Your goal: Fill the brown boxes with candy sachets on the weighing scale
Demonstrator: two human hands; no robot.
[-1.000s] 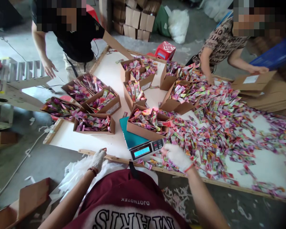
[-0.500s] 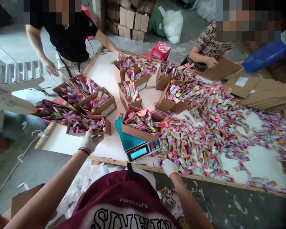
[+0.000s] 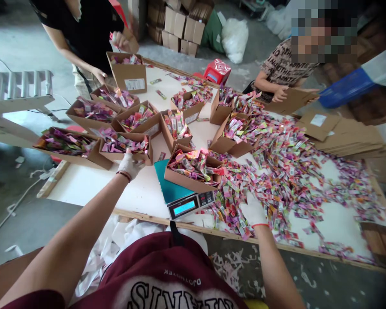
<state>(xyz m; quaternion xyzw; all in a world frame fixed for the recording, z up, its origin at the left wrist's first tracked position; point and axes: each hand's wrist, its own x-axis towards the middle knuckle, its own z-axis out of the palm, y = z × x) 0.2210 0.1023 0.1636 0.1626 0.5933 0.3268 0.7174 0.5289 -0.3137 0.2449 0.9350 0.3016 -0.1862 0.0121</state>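
My left hand (image 3: 130, 167), in a white glove, is at the near wall of a small cardboard box (image 3: 125, 158) filled with pink and purple packets. Its fingers reach over the rim, and the thumb points right along the outside. My right hand (image 3: 254, 209), also gloved, lies with fingers apart on a heap of small packets (image 3: 283, 171); I see nothing held in it. Between my hands, a digital scale (image 3: 184, 207) with a teal platform and a lit display carries another filled box (image 3: 189, 179).
More filled boxes (image 3: 69, 148) stand at the left and middle of the white table (image 3: 99, 189). Across it, one person touches a raised box (image 3: 130, 77); another holds folded cardboard (image 3: 287, 102) near stacked flat cardboard (image 3: 357, 133). A red stool (image 3: 217, 72) stands behind.
My right hand has moved from the table's front edge up and right onto the packets. My left hand stays at its box. The person at the far left has moved a box leftward.
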